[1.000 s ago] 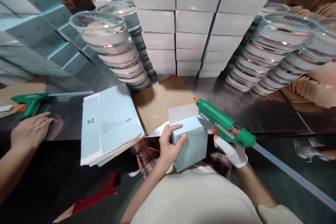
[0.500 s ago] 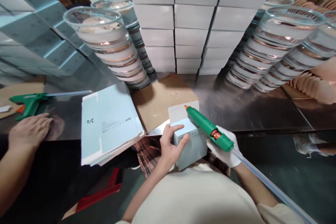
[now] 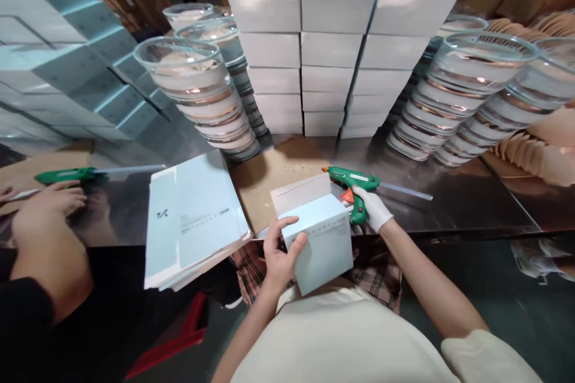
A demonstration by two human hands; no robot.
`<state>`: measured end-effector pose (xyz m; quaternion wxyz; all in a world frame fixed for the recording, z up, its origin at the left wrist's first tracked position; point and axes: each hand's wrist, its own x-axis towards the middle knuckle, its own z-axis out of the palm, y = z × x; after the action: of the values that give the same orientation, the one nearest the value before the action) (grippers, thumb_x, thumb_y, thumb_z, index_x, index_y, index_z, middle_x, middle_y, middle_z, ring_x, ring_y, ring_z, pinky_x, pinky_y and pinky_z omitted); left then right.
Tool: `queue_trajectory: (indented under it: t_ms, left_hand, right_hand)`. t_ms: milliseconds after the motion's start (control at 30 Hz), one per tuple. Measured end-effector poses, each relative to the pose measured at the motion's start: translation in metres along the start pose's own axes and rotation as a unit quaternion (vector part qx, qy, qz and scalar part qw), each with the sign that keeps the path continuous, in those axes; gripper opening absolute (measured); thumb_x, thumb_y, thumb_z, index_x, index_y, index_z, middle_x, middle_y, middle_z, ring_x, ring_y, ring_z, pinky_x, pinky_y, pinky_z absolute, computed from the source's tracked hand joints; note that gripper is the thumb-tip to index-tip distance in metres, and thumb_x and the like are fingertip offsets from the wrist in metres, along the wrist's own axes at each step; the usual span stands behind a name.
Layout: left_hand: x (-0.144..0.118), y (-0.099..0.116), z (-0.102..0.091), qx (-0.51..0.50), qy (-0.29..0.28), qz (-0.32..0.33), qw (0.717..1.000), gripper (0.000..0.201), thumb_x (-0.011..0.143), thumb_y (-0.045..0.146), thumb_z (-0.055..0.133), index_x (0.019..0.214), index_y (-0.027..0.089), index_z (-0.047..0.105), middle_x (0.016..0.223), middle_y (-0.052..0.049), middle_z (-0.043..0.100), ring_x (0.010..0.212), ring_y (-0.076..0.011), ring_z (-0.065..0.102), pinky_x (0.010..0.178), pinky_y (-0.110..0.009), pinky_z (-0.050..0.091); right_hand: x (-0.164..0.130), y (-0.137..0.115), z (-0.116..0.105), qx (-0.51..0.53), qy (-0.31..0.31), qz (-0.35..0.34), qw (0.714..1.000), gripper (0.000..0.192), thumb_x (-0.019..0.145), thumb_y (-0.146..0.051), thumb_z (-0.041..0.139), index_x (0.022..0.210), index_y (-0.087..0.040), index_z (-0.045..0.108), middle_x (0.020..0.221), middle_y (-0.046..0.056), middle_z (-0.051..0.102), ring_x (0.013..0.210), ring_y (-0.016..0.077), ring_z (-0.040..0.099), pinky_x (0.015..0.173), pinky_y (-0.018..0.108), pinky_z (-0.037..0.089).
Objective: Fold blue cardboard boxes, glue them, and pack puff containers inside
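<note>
- One pale-blue carton (image 3: 321,251) is tilted just beyond your cream shirt (image 3: 359,335), at the near edge of the dark metal table (image 3: 453,209); its far flap (image 3: 300,192) stands up, a thin line running across it.
- Your bare left hand (image 3: 281,254) grasps that carton at its left upper edge, thumb on the printed face, a finger across the top.
- Your white-gloved right hand (image 3: 371,206) is closed around the handle of a green hot-glue gun (image 3: 353,182); you cannot tell whether the gun's body touches the table.
- The orange nozzle (image 3: 324,170) points left, near the flap's upper right corner, while a translucent glue stick (image 3: 406,191) juts from the rear.
- Left of your carton lies a stack of flat printed blue cartons (image 3: 193,215), overhanging the table edge, with a brown cardboard sheet (image 3: 269,161) beside it.
- Farther left, a co-worker's hand (image 3: 60,198) is at a second green glue gun (image 3: 67,175); how firmly it is held, you cannot tell.
- Beyond, stacks of clear round containers (image 3: 206,96) flank a wall of white boxes (image 3: 330,51).
</note>
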<state>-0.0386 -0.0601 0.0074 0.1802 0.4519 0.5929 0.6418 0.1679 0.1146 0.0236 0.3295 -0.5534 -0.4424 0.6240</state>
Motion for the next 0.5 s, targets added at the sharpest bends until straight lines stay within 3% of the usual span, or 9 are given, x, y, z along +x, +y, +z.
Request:
queue_trajectory:
  t_ms: [100,200,267,367,433,500]
  left_hand:
    - [0.003,0.000,-0.003,-0.014,-0.003,-0.014,1.000,0.039,0.087,0.059,0.078,0.105,0.024,0.077,0.098,-0.005,0.074,0.089,-0.0231,0.070,0.079,-0.033,0.054]
    - [0.005,0.001,0.000,-0.023,-0.031,-0.026,0.999,0.042,0.086,0.063,0.077,0.101,0.024,0.077,0.097,-0.005,0.074,0.091,-0.0243,0.070,0.082,-0.035,0.055]
    - [0.006,0.002,0.005,-0.035,-0.054,-0.023,0.998,0.044,0.085,0.066,0.076,0.098,0.024,0.076,0.096,-0.005,0.073,0.092,-0.0249,0.070,0.084,-0.035,0.054]
    - [0.005,0.002,0.013,-0.039,-0.056,-0.018,0.998,0.047,0.084,0.069,0.076,0.095,0.024,0.074,0.106,-0.009,0.073,0.112,-0.0306,0.069,0.094,-0.039,0.054]
    - [0.006,0.000,0.017,-0.058,-0.029,-0.023,0.998,0.050,0.083,0.070,0.077,0.102,0.025,0.069,0.116,-0.011,0.072,0.118,-0.0318,0.069,0.097,-0.041,0.054]
    - [0.008,-0.002,0.020,-0.122,-0.007,-0.028,0.992,0.057,0.084,0.067,0.078,0.121,0.029,0.058,0.116,-0.009,0.072,0.111,-0.0285,0.073,0.095,-0.041,0.056]
  right_hand:
    - [-0.008,-0.014,-0.020,-0.066,0.020,0.009,0.998,0.040,0.076,-0.051,0.086,0.061,-0.018,0.066,0.054,0.009,0.067,0.061,0.0266,0.071,0.056,0.032,0.056]
    - [-0.025,-0.030,-0.021,-0.112,0.029,-0.075,0.990,0.030,0.070,-0.045,0.091,0.074,-0.019,0.076,0.078,0.008,0.079,0.089,0.0274,0.077,0.075,0.031,0.059]
    - [-0.034,-0.036,-0.006,-0.101,-0.051,-0.117,0.987,0.038,0.069,-0.048,0.090,0.093,-0.019,0.082,0.101,0.007,0.082,0.101,0.0277,0.076,0.087,0.034,0.060]
    - [-0.038,-0.034,0.014,-0.024,-0.180,-0.095,0.979,0.054,0.064,-0.051,0.093,0.105,-0.018,0.080,0.105,0.009,0.082,0.100,0.0280,0.077,0.090,0.039,0.062]
    - [-0.037,-0.030,0.014,0.005,-0.206,-0.111,0.972,0.061,0.067,-0.061,0.091,0.108,-0.017,0.079,0.104,0.010,0.082,0.098,0.0278,0.077,0.091,0.040,0.062]
    - [-0.037,-0.027,0.003,-0.010,-0.265,-0.170,0.949,0.074,0.074,-0.080,0.079,0.112,-0.017,0.079,0.116,0.013,0.079,0.109,0.0299,0.075,0.098,0.043,0.060]
